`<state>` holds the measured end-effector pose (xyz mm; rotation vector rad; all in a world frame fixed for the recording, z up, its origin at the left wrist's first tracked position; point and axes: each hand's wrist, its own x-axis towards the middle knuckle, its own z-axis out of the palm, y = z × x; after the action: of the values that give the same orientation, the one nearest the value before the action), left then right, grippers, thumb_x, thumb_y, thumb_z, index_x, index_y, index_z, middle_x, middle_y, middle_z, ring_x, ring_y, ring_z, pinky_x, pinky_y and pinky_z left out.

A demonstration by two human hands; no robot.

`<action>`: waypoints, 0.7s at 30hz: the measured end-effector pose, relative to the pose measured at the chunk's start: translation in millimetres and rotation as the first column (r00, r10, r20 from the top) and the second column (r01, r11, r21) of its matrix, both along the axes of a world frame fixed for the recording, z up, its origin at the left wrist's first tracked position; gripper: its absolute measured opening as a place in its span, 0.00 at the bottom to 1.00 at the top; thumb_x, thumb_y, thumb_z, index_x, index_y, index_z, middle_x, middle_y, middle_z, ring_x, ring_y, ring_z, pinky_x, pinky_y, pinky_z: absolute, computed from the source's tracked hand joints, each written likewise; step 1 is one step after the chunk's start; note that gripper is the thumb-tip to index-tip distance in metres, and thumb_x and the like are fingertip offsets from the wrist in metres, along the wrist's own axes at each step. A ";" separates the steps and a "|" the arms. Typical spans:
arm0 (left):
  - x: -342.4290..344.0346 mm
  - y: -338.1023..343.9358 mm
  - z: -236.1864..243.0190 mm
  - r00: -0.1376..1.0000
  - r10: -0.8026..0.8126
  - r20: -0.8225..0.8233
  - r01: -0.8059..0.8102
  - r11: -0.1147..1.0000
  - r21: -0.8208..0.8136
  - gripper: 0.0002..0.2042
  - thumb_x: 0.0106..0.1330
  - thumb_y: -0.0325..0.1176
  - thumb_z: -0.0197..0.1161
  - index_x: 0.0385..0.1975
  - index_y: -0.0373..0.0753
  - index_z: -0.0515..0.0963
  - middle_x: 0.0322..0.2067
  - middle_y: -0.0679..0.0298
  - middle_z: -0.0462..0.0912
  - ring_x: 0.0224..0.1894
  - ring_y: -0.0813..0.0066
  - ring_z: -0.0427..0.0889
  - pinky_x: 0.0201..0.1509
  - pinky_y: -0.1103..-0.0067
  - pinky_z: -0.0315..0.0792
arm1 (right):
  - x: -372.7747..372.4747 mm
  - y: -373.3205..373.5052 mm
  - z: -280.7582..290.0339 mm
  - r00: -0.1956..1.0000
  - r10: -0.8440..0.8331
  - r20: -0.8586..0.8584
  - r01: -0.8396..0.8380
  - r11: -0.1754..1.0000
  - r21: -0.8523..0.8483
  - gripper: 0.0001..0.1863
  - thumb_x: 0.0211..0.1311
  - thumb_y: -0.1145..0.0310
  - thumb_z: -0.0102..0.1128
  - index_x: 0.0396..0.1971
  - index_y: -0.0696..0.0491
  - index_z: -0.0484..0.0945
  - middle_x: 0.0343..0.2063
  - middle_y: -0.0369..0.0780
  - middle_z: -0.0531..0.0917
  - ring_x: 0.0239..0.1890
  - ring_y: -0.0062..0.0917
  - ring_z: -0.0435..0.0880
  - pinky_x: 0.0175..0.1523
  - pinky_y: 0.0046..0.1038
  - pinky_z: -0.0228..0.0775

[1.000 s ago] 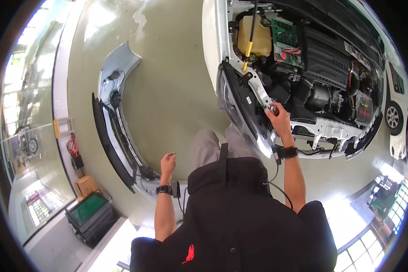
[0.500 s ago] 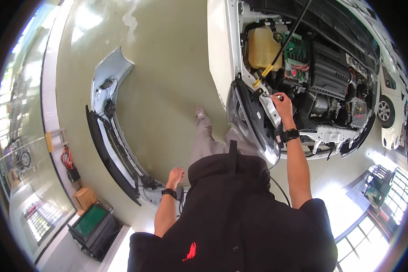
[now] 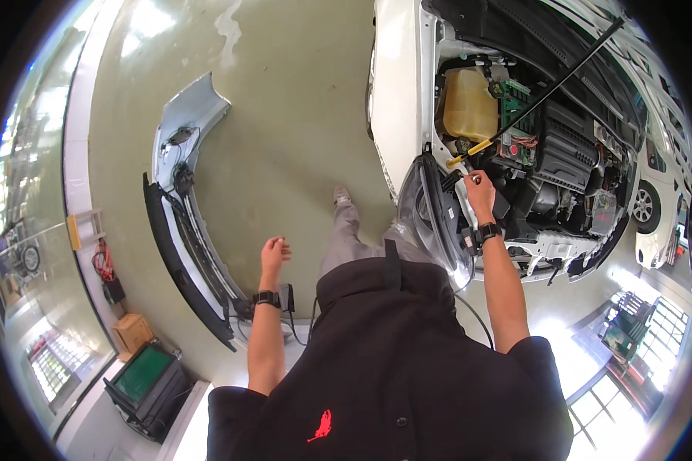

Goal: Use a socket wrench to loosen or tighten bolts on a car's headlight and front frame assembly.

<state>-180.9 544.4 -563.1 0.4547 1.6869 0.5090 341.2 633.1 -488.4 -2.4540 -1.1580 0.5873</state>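
My right hand [image 3: 481, 197] is closed on a small metal tool, mostly hidden by the fingers, at the white metal panel [image 3: 463, 201] behind the headlight [image 3: 423, 211] of a white car [image 3: 398, 84]. Just above it, the yellow lower end [image 3: 469, 152] of a black prop rod meets the bodywork. The engine bay [image 3: 561, 146] shows a translucent tank [image 3: 469, 107], a green circuit board and a black engine cover. My left hand [image 3: 275, 252] is in the air over the floor, fingers loosely curled and apart, holding nothing.
A removed bumper [image 3: 192, 115] lies on the floor [image 3: 300, 92] to my left. Along the left wall are red cables [image 3: 104, 261], a cardboard box [image 3: 131, 330] and a black case with a green screen [image 3: 142, 373]. Another white car [image 3: 650, 246] stands at the far right.
My view has shifted, so the car sits further right. My right hand has moved higher along the panel, close to the rod's end. My left hand has lifted, and one foot has stepped forward.
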 end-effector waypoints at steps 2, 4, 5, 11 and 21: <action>-10.4 -44.4 -24.9 0.999 0.042 0.014 -0.041 0.996 -0.085 0.11 0.61 0.39 0.53 0.38 0.39 0.71 0.28 0.64 0.75 0.28 0.74 0.76 0.28 0.78 0.71 | -7.7 6.3 -2.4 0.999 0.040 0.014 -0.040 0.999 0.032 0.13 0.48 0.61 0.58 0.30 0.54 0.76 0.20 0.40 0.77 0.20 0.30 0.77 0.27 0.28 0.67; -9.9 -78.7 -35.2 0.995 0.086 0.047 -0.071 0.965 -0.251 0.11 0.60 0.40 0.54 0.37 0.40 0.71 0.27 0.63 0.74 0.27 0.73 0.76 0.28 0.75 0.72 | -19.9 12.3 2.5 0.903 -0.269 -0.334 0.252 0.963 -0.093 0.12 0.48 0.64 0.59 0.30 0.55 0.75 0.18 0.39 0.77 0.12 0.25 0.74 0.20 0.24 0.65; -9.3 -96.9 -38.6 0.996 0.080 0.040 -0.065 0.953 -0.295 0.12 0.60 0.40 0.53 0.38 0.40 0.71 0.29 0.62 0.75 0.28 0.72 0.76 0.28 0.75 0.72 | -19.4 13.4 -2.2 0.903 -0.268 -0.337 0.251 0.963 -0.094 0.12 0.48 0.64 0.59 0.30 0.55 0.75 0.18 0.39 0.77 0.12 0.25 0.74 0.20 0.24 0.65; 18.6 -116.5 -25.6 1.000 0.003 0.020 0.004 0.938 -0.348 0.13 0.60 0.40 0.51 0.40 0.39 0.70 0.32 0.60 0.76 0.30 0.70 0.77 0.30 0.74 0.74 | 6.6 8.9 -48.5 0.989 0.043 -0.140 -0.005 0.964 0.266 0.09 0.44 0.71 0.55 0.28 0.56 0.77 0.12 0.36 0.73 0.07 0.18 0.64 0.12 0.22 0.52; 54.3 -50.1 14.4 1.000 -0.006 0.003 0.006 0.998 -0.069 0.13 0.63 0.37 0.49 0.42 0.37 0.71 0.32 0.62 0.77 0.31 0.73 0.77 0.34 0.78 0.72 | 28.2 20.7 -6.3 0.885 0.152 -0.440 -0.183 0.983 -0.029 0.11 0.43 0.73 0.51 0.28 0.56 0.78 0.14 0.36 0.74 0.13 0.18 0.67 0.17 0.22 0.59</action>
<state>-126.5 494.3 -548.7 0.4083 1.6946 0.4450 369.4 653.8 -494.7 -2.1239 -1.1757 1.1783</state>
